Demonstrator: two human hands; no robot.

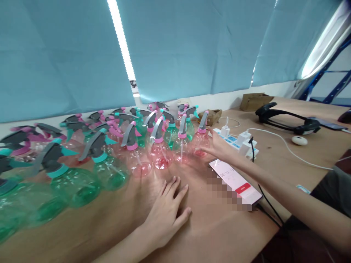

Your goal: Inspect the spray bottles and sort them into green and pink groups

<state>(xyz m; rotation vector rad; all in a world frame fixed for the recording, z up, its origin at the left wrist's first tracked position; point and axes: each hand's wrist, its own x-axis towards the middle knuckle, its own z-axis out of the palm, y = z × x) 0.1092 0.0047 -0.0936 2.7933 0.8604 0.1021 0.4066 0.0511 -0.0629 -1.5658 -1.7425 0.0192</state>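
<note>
My left hand (167, 210) lies flat on the wooden table (219, 233), fingers spread, holding nothing. My right hand (216, 146) reaches forward with fingers stretched out, its fingertips touching the base of a pink spray bottle (201, 140) at the right end of the group. Several pink and green clear spray bottles (137, 146) with grey triggers stand in rows across the table. A smartphone (236, 180) with a timer on its screen lies under my right forearm.
A white power strip (236, 140) with plugged chargers and cables sits right of the bottles. A black headset (285, 118), a white puck (299, 140) and cardboard boxes (255, 101) lie farther back. Blue blinds cover the windows behind.
</note>
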